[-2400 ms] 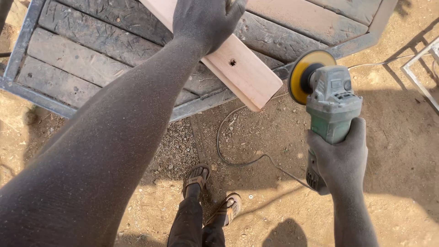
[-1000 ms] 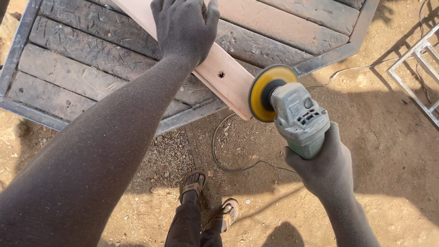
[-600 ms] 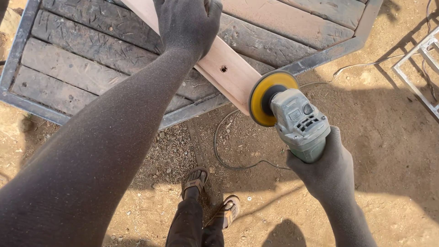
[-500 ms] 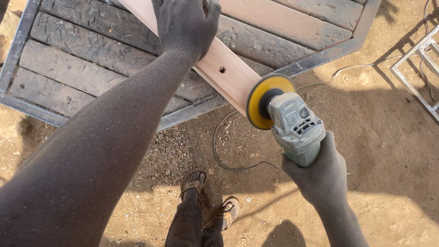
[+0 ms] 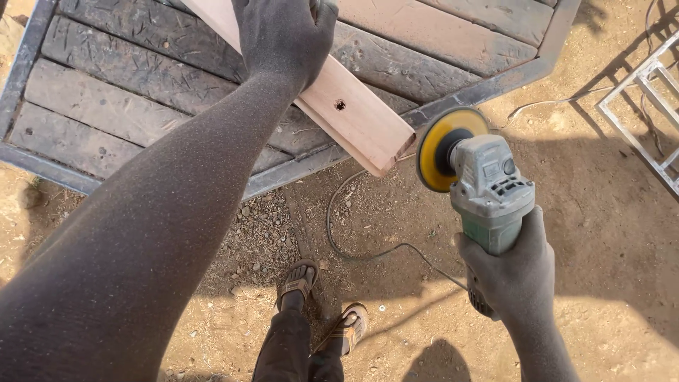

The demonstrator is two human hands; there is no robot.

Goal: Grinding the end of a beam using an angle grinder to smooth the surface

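— Where do we stand? Our right hand [image 5: 513, 272] is clenched round the angle grinder [image 5: 484, 187], its yellow disc [image 5: 440, 148] just beside the board's end, apparently not touching.

— Our left hand [image 5: 283, 35] presses the pale wooden board [image 5: 353, 117] onto the plank table [image 5: 127, 106]. That end looks smooth; we judge little sanding remains.

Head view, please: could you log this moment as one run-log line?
left hand: pressing wooden plank | right hand: gripping angle grinder | yellow disc: just off plank end | plank on workbench

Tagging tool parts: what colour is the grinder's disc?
Yellow with a dark hub, on the angle grinder's disc; seen in the head view.
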